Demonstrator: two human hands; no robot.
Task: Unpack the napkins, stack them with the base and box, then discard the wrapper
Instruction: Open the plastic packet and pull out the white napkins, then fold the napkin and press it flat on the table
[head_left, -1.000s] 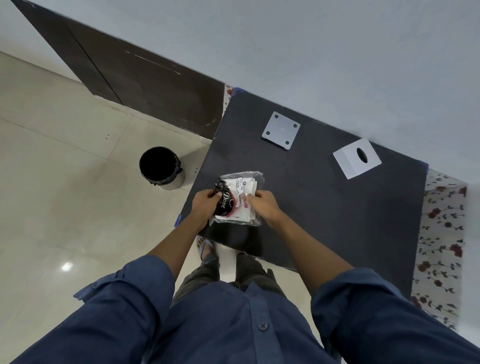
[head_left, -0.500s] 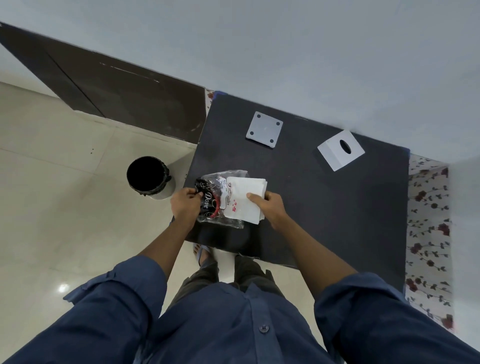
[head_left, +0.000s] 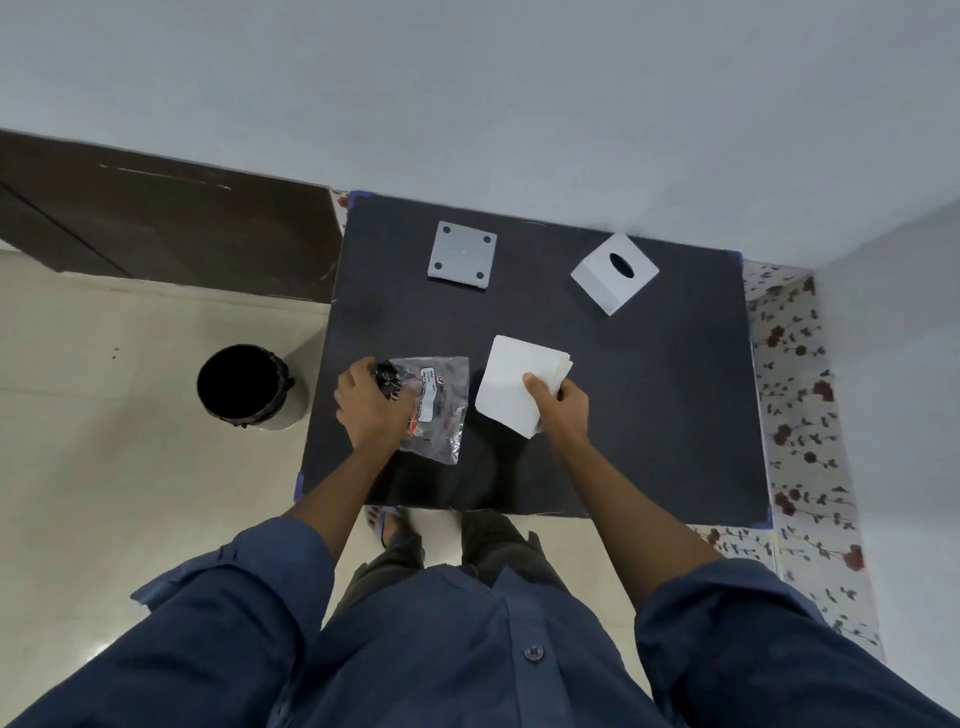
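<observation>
Napkins out, wrapper empty

I see the right hand (head_left: 563, 402) gripping the napkins (head_left: 511, 382) just right of the wrapper (head_left: 436, 410), which the left hand (head_left: 371, 405) pinches.

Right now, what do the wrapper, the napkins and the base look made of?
Wrapper: thin clear plastic film, glossy; it crinkles and glints. Napkins: soft matte white paper, layered edges fanning at one corner. Base: rigid flat grey plate with four dark corner holes, probably plastic, possibly painted metal.

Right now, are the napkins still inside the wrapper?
No, the right hand holds the napkins clear of the wrapper, which the left hand grips beside them.
</observation>
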